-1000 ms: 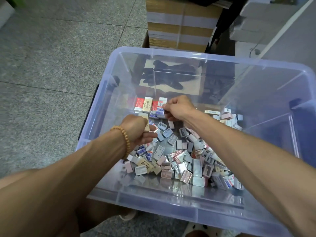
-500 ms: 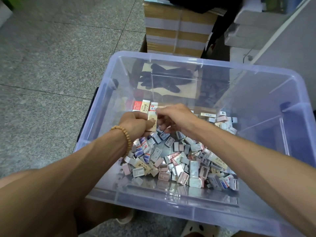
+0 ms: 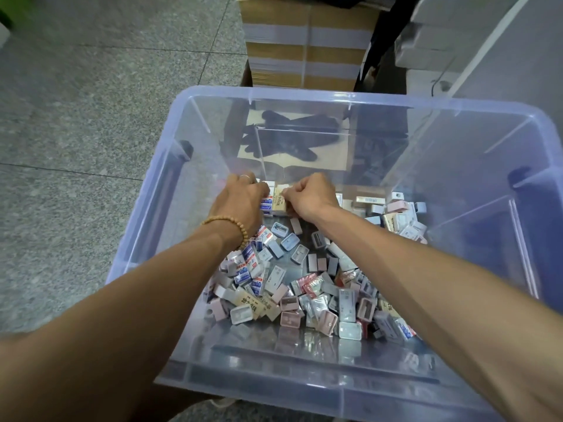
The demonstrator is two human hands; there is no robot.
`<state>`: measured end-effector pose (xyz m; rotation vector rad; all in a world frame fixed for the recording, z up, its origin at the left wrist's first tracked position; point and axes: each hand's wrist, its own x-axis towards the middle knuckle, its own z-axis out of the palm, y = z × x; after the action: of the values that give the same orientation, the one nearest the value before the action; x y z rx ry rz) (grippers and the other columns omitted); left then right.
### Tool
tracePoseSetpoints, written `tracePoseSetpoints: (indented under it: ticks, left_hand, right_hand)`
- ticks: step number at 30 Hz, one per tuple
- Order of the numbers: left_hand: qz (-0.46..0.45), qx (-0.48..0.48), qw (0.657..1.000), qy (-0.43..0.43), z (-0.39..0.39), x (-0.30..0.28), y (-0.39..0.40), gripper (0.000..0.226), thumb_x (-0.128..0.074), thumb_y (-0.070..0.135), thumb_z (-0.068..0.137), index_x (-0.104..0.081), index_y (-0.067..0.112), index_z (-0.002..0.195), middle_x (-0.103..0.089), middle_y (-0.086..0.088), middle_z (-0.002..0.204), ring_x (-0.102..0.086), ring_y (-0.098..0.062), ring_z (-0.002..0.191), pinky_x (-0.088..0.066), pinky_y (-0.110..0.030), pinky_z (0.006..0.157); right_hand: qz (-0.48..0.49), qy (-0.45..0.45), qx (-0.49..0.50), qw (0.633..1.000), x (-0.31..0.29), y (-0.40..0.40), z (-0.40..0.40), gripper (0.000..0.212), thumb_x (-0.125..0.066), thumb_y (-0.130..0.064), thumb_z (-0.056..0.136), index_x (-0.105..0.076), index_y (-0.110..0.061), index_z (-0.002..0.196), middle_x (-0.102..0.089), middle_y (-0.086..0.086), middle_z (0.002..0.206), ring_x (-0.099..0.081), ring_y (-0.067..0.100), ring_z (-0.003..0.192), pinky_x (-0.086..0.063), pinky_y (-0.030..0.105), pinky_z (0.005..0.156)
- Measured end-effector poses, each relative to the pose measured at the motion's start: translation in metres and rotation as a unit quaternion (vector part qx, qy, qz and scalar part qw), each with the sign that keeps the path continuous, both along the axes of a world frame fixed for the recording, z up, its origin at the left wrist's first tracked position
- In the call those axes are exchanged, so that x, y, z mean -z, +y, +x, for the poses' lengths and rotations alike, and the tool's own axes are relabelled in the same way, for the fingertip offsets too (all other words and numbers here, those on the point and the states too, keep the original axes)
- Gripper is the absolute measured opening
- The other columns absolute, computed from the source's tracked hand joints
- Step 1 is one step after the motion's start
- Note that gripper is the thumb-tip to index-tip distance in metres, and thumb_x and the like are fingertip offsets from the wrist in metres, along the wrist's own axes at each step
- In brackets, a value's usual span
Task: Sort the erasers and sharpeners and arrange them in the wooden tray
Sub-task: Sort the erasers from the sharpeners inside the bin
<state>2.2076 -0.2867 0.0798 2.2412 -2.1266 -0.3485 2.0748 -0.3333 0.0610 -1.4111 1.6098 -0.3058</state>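
Eraser row (image 3: 275, 198) half behind hands.

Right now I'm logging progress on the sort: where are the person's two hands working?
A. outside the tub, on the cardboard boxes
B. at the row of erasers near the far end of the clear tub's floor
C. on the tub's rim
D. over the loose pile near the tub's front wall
B: the left hand and right hand meet at the standing row of wrapped erasers, beyond the loose pile of erasers and sharpeners in the clear plastic tub.

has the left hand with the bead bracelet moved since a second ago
Yes. The left hand has gone forward from the loose pile to the row of erasers nearer the clear plastic bin's far wall.
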Motion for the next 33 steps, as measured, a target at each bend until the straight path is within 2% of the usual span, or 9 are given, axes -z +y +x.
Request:
tracePoseSetpoints:
  ticks: [3,5,7,10,16,21,27,31,33]
  left_hand:
    - [-0.013,0.007,1.0,-0.02,0.0,0.006,-0.002,0.034,-0.067,0.002,0.086,-0.063,0.009,0.119,-0.057,-0.01,0.115,-0.046,-0.029,0.107,-0.047,-0.034,0.085]
    - [-0.02,0.014,0.999,-0.034,-0.001,0.009,-0.001,0.035,-0.068,0.006,0.086,-0.062,0.009,0.12,-0.058,-0.01,0.114,-0.046,-0.028,0.105,-0.048,-0.033,0.084]
    - [-0.023,0.013,0.999,-0.04,-0.001,0.012,-0.001,0.036,-0.07,0.008,0.085,-0.061,0.009,0.12,-0.058,-0.01,0.113,-0.046,-0.027,0.103,-0.048,-0.033,0.082]
    - [-0.029,0.01,0.998,-0.051,0.0,0.014,-0.002,0.034,-0.069,0.005,0.086,-0.061,0.01,0.119,-0.056,-0.009,0.112,-0.046,-0.026,0.101,-0.047,-0.032,0.079]
    - [-0.04,0.011,0.997,-0.07,0.001,0.016,-0.003,0.034,-0.067,0.01,0.088,-0.06,0.008,0.121,-0.055,-0.011,0.112,-0.047,-0.027,0.1,-0.046,-0.034,0.078]
    - [-0.01,0.011,0.998,-0.064,0.002,0.013,-0.005,0.037,-0.071,0.013,0.085,-0.062,0.008,0.121,-0.055,-0.01,0.112,-0.047,-0.026,0.102,-0.05,-0.035,0.083]
    - [0.017,-0.001,1.0,-0.02,-0.013,-0.009,0.005,0.033,-0.065,0.027,0.086,-0.061,0.014,0.116,-0.057,-0.007,0.108,-0.053,-0.026,0.102,-0.051,-0.039,0.076]
    - [0.123,0.113,0.978,0.126,-0.048,-0.018,0.025,0.026,-0.064,0.032,0.086,-0.062,0.019,0.109,-0.063,0.0,0.1,-0.056,-0.017,0.086,-0.043,-0.027,0.071]
    - [0.207,0.212,0.946,0.131,-0.067,-0.015,0.035,0.038,-0.067,0.038,0.086,-0.058,0.02,0.118,-0.062,0.001,0.105,-0.055,-0.015,0.092,-0.041,-0.024,0.075]
  right_hand:
    - [-0.096,0.047,-0.05,0.993,0.003,0.009,-0.007,0.02,-0.073,-0.026,0.088,-0.069,-0.007,0.094,-0.072,0.006,0.089,-0.064,0.025,0.086,-0.053,0.035,0.077]
    - [-0.178,0.095,-0.162,0.966,0.004,0.018,-0.017,0.029,-0.076,-0.026,0.085,-0.064,-0.014,0.108,-0.067,-0.001,0.096,-0.059,0.021,0.088,-0.046,0.032,0.073]
    - [-0.217,0.111,-0.244,0.939,0.009,0.018,-0.021,0.027,-0.077,-0.022,0.084,-0.063,-0.014,0.105,-0.063,0.0,0.097,-0.058,0.021,0.088,-0.047,0.033,0.073]
    - [-0.259,0.118,-0.248,0.926,0.017,0.012,-0.015,0.017,-0.075,-0.019,0.083,-0.066,-0.012,0.095,-0.061,0.002,0.091,-0.059,0.024,0.082,-0.048,0.036,0.071]
    - [-0.297,0.132,-0.248,0.913,0.026,0.01,-0.01,0.024,-0.078,-0.028,0.083,-0.067,-0.011,0.097,-0.062,0.003,0.091,-0.056,0.022,0.076,-0.039,0.032,0.066]
    - [-0.224,0.133,-0.298,0.918,0.007,0.003,-0.016,0.028,-0.077,-0.027,0.083,-0.067,-0.015,0.106,-0.061,0.0,0.096,-0.057,0.021,0.086,-0.036,0.028,0.07]
    - [-0.107,0.145,-0.359,0.916,-0.033,0.004,-0.055,0.023,-0.073,-0.031,0.086,-0.07,-0.019,0.106,-0.072,-0.002,0.097,-0.067,0.018,0.088,-0.054,0.032,0.076]
    - [-0.074,0.181,-0.359,0.913,-0.056,0.02,-0.088,0.011,-0.072,-0.031,0.084,-0.074,-0.02,0.087,-0.072,-0.005,0.081,-0.066,0.015,0.077,-0.056,0.037,0.076]
    - [-0.017,0.197,-0.375,0.906,-0.064,0.032,-0.105,0.006,-0.075,-0.024,0.083,-0.075,-0.02,0.088,-0.071,-0.008,0.081,-0.065,0.012,0.077,-0.056,0.033,0.077]
